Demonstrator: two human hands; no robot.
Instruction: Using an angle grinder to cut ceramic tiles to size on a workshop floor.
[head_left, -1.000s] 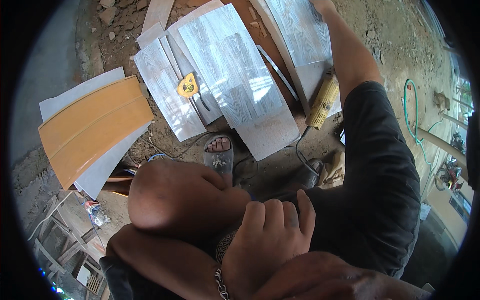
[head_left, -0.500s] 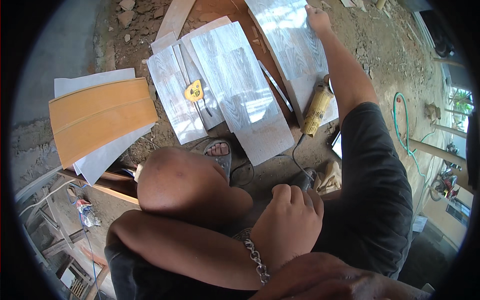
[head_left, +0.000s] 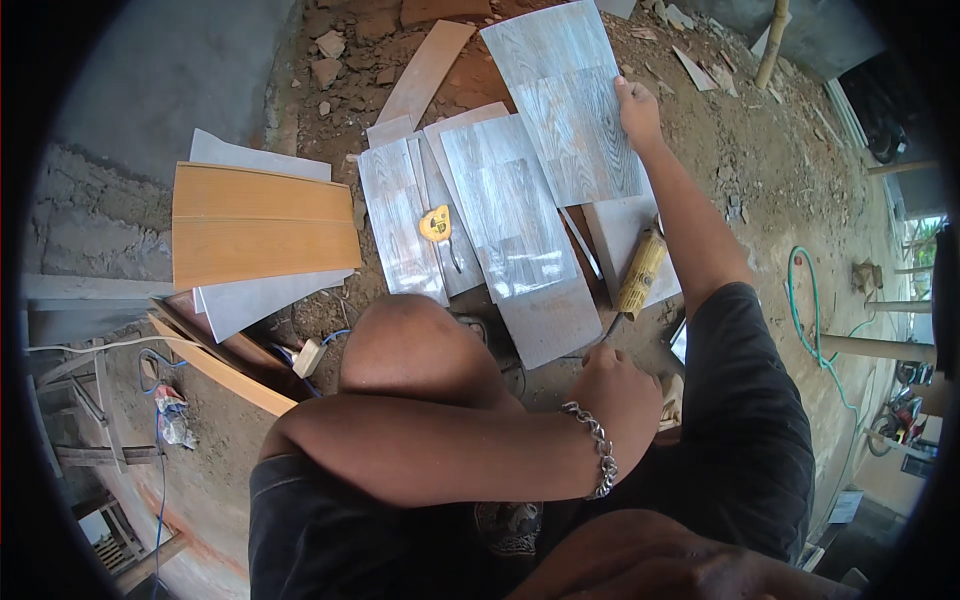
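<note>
My right hand grips the right edge of a grey wood-patterned tile at the upper middle. The tile overlaps a plain pale slab. A yellow angle grinder lies on that slab, its head partly hidden by my right forearm. My left hand, below a chain bracelet, is closed beside the grinder's cord end; whether it holds anything is hidden. Left of the held tile lies another patterned tile on a slab. Further left, a yellow tape measure rests on a patterned tile.
Orange-brown boards lie over pale sheets at the left, above a wooden box-like piece. A pale socket block sits by my knee. Broken rubble covers ground at the back. A green hose curves at the right.
The view has shifted, so most things appear lower and further right. My left hand has moved forward toward the grinder's cord end. My right hand still grips the tile, whose upper part shows more.
</note>
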